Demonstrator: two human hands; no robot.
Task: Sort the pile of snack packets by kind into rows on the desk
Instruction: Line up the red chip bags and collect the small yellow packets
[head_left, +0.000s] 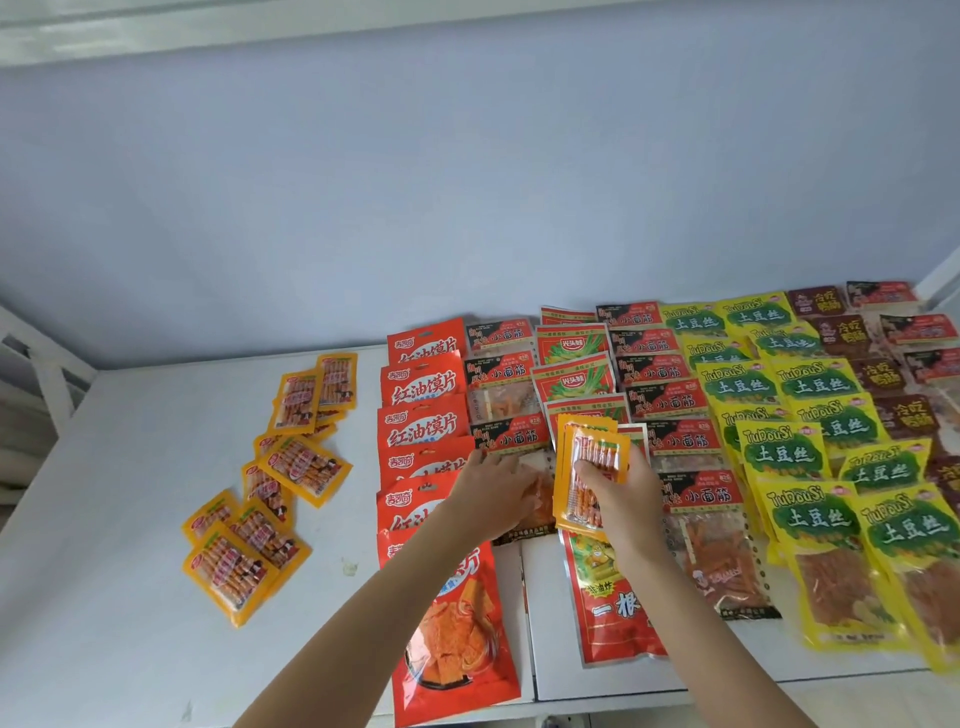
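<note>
Snack packets lie in overlapping rows by kind on the white desk (130, 649): big red packets (423, 382), red-and-black packets (667, 401), red packets with green print (571, 382), yellow-green packets (818, 387) and dark brown packets (839, 332). Loose small orange packets (304, 470) are scattered on the left. My right hand (621, 501) is shut on a small stack of orange packets (582, 470), held above the red rows. My left hand (491, 491) rests with spread fingers on a red-and-black packet (511, 439) in the second row.
A pale blue wall stands behind the desk. A seam (524, 623) runs between two desk tops under the rows. White frame bars (57, 379) stand at the far left and a white post (943, 275) at the far right.
</note>
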